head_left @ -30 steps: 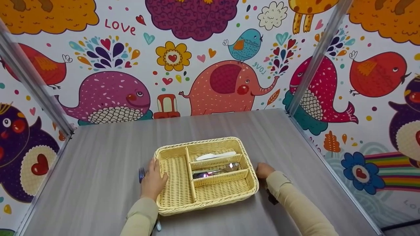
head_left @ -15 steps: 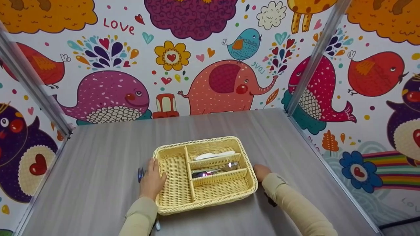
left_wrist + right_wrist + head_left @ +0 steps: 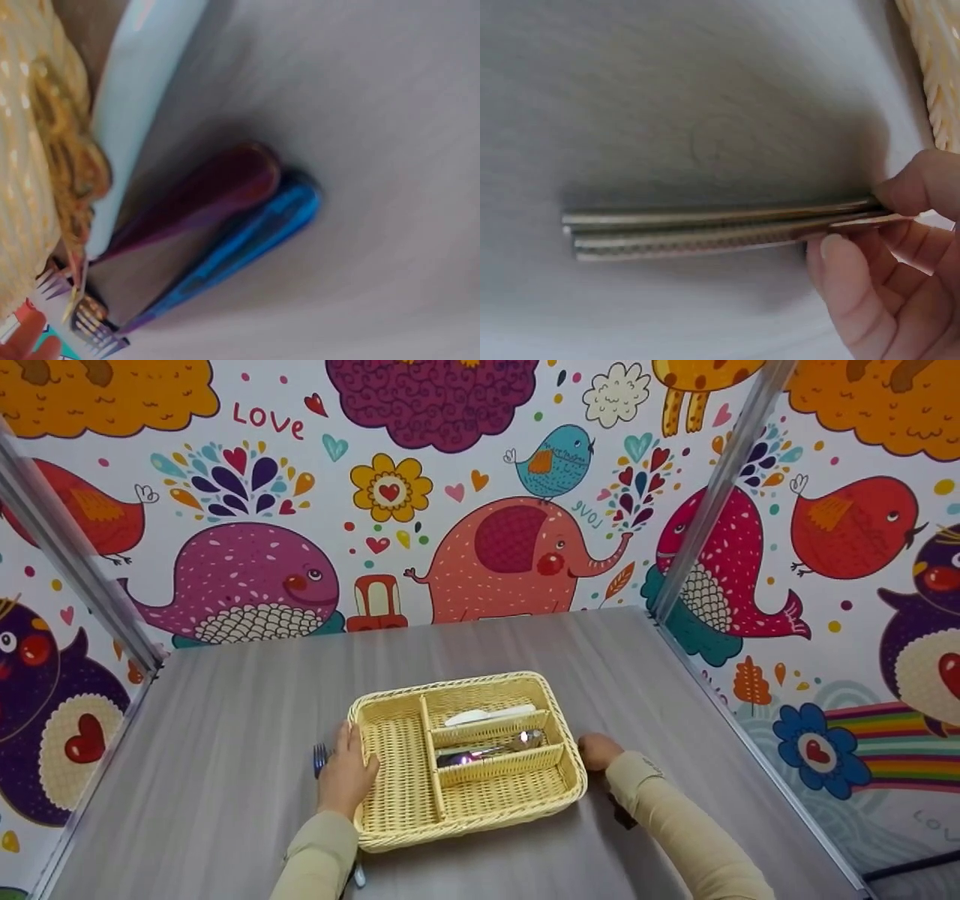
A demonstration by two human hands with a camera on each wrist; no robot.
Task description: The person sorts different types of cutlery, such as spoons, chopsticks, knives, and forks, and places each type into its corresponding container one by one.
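Observation:
A pale wicker basket [image 3: 397, 832] with dividers sits on the table between the two hands. My left hand [image 3: 346, 776] rests on its left rim, fingers extended, thumb over the inner side. Beside that rim lie a blue fork [image 3: 225, 255], a purple-handled fork [image 3: 202, 191], a white handle [image 3: 139, 112] and an ornate gold handle [image 3: 75, 150]. My right hand [image 3: 900, 277], just right of the basket, pinches several thin metal chopsticks [image 3: 712, 229] between thumb and fingers. In the head view these chopsticks are mostly hidden by the hand and sleeve.
A white knife [image 3: 487, 715] lies in the basket's back right compartment. Shiny spoons [image 3: 525, 741] lie in the middle one. The grey table [image 3: 225, 720] is bounded by printed walls [image 3: 390, 547] with metal corner posts [image 3: 712, 502].

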